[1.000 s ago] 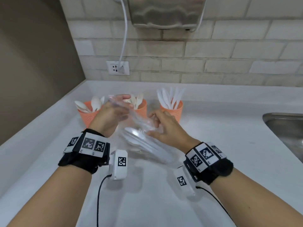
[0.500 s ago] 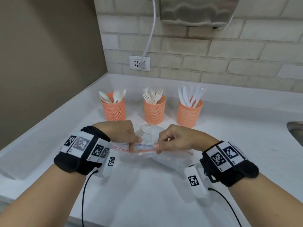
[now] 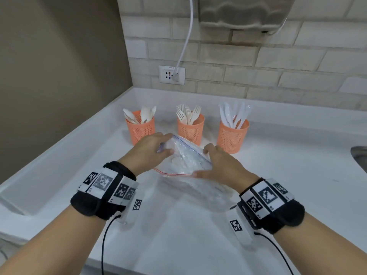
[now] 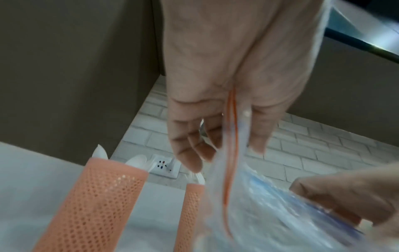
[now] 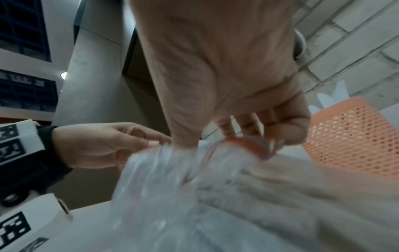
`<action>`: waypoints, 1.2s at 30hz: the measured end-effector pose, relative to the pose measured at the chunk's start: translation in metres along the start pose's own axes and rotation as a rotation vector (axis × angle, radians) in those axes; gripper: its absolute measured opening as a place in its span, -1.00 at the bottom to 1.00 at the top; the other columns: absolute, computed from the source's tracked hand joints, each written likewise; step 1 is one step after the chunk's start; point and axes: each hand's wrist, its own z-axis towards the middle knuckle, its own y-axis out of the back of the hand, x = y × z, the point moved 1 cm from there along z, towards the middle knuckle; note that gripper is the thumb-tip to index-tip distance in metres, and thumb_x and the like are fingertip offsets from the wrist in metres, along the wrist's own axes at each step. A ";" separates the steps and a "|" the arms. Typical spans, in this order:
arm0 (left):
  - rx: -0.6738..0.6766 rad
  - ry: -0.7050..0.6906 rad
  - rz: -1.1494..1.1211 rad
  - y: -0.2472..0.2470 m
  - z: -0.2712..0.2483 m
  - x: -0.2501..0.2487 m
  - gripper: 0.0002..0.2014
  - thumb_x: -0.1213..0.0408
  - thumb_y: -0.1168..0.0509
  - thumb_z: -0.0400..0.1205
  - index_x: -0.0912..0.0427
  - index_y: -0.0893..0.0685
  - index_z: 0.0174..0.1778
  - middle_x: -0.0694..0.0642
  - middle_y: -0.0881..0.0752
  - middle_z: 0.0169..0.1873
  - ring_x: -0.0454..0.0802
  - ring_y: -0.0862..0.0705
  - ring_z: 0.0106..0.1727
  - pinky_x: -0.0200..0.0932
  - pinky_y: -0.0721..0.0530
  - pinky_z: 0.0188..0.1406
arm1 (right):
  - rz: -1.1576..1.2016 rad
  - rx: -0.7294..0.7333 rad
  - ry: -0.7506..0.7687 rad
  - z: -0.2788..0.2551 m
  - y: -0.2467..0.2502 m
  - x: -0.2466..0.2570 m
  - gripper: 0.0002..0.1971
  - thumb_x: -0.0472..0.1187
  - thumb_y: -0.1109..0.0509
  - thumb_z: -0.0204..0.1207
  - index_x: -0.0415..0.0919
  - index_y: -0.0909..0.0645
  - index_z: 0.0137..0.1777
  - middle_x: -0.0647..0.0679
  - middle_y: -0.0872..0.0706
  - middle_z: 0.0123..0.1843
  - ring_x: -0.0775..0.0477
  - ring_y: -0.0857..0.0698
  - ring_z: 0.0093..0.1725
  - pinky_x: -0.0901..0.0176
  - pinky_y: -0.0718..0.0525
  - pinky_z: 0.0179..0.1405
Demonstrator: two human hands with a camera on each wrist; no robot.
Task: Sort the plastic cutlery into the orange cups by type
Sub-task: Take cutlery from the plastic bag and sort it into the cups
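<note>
1. Left orange cup (image 3: 141, 128): mesh, upright, far on the counter, holding white spoons (image 3: 146, 114).
2. Middle orange cup (image 3: 190, 129): upright just right of it, holding white forks (image 3: 187, 114).
3. Right orange cup (image 3: 232, 135): upright, holding white knives (image 3: 235, 115).

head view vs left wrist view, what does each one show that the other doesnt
Only the head view shows all three orange cups, with spoons, forks and knives sorted, plus the sink edge.

Only the left wrist view shows the left hand from beneath, its fingers curled round the clear zip bag at its orange strip.

Both show both hands on the bag, the wall socket and the spoon cup.
</note>
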 end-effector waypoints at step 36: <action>-0.104 0.360 -0.952 -0.023 -0.013 0.052 -0.47 0.81 -0.11 0.47 0.07 -0.62 -0.53 0.11 -0.66 -0.03 0.01 -0.65 -0.07 -0.44 -0.62 -0.45 | 1.780 0.048 -0.566 0.027 -0.022 -0.030 -0.88 -0.27 -0.26 0.55 -0.25 -0.61 -0.02 -0.15 -0.70 -0.11 -0.15 -0.69 -0.20 0.04 -0.72 -0.16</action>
